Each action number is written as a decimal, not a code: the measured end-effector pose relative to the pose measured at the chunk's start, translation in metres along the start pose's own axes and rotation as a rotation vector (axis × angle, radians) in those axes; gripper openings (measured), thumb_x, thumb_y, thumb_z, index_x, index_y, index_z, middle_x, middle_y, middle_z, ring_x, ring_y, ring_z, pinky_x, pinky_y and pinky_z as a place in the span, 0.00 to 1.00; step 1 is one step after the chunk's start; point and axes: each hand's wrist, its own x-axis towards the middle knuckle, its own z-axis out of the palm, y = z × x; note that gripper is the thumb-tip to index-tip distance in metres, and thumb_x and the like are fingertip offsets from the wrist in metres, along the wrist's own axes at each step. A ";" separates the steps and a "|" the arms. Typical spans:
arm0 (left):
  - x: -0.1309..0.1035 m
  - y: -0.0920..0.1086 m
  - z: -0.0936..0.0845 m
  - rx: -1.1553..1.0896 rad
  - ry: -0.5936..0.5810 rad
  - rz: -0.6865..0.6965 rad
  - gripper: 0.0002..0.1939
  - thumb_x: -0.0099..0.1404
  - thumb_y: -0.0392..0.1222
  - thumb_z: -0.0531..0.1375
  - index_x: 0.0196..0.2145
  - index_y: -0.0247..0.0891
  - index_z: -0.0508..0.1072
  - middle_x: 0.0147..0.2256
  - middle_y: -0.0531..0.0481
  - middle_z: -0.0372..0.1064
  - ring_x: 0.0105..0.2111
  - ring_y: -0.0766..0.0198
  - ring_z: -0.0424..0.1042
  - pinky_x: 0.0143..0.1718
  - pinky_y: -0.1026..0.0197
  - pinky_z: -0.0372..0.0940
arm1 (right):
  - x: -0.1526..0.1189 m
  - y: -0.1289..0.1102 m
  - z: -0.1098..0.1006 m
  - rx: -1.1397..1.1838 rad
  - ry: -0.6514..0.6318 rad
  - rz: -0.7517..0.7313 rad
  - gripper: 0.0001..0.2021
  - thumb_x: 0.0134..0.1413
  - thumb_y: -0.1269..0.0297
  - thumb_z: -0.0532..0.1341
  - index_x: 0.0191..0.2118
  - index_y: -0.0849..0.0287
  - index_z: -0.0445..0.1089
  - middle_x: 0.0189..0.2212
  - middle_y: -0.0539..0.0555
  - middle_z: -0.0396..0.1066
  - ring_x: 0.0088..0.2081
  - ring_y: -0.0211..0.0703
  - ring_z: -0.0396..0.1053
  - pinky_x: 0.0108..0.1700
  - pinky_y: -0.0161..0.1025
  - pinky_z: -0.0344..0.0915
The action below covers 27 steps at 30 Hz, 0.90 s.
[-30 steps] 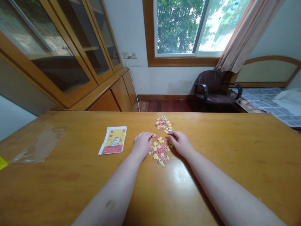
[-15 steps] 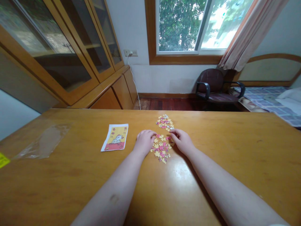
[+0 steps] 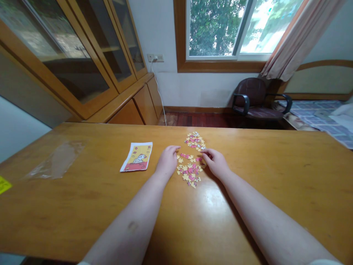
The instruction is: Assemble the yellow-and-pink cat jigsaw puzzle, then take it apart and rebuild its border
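Note:
Two groups of small yellow, pink and white jigsaw pieces lie on the wooden table: a far pile [image 3: 194, 141] and a looser near pile [image 3: 190, 171]. At the left side of the near group is my left hand [image 3: 167, 161], open, its fingers stretched over the table and its thumb apart from them. My right hand [image 3: 216, 161] rests to the right, between the two piles, with bent fingers and a gap before the thumb. Its fingertips are close to a few pieces, and I see nothing held. A picture card [image 3: 137, 157] of a white animal on yellow and red lies left of my left hand.
A clear plastic bag [image 3: 56, 161] lies on the left of the table [image 3: 110, 213], with a yellow item [image 3: 4, 185] at the edge. Beyond stand a glass-door cabinet [image 3: 110, 92], a chair [image 3: 252, 97] and a bed [image 3: 317, 114].
My left hand has drawn slightly away from the pieces, its fingers opening and straightening. The right hand stays nearly in place by the pieces. The view has shifted a little.

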 end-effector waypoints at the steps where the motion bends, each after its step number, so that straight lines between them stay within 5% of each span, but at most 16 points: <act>1: 0.000 -0.001 -0.004 0.001 0.040 -0.038 0.20 0.62 0.28 0.49 0.46 0.38 0.74 0.48 0.46 0.71 0.49 0.61 0.69 0.54 0.58 0.63 | 0.000 0.000 0.000 -0.003 0.003 0.001 0.13 0.54 0.61 0.54 0.38 0.60 0.74 0.28 0.53 0.73 0.28 0.39 0.67 0.35 0.38 0.64; 8: -0.006 -0.006 -0.018 0.300 -0.035 -0.130 0.18 0.58 0.29 0.52 0.34 0.45 0.79 0.41 0.51 0.75 0.43 0.55 0.69 0.48 0.52 0.64 | 0.000 0.000 0.000 -0.010 0.008 0.008 0.13 0.54 0.61 0.55 0.38 0.60 0.74 0.29 0.53 0.74 0.29 0.40 0.67 0.35 0.38 0.63; 15: -0.008 -0.003 -0.012 0.427 -0.027 -0.154 0.18 0.61 0.32 0.51 0.40 0.44 0.78 0.41 0.47 0.75 0.43 0.53 0.70 0.46 0.51 0.63 | 0.001 0.001 0.000 0.007 0.004 0.026 0.13 0.53 0.61 0.55 0.38 0.60 0.73 0.27 0.53 0.74 0.28 0.40 0.67 0.35 0.38 0.64; 27: -0.010 0.011 0.000 0.229 -0.230 0.211 0.19 0.65 0.34 0.52 0.48 0.48 0.75 0.48 0.52 0.73 0.50 0.58 0.64 0.59 0.51 0.53 | 0.000 -0.002 -0.003 -0.027 -0.015 -0.021 0.12 0.56 0.61 0.54 0.38 0.58 0.73 0.31 0.53 0.75 0.33 0.42 0.69 0.38 0.38 0.63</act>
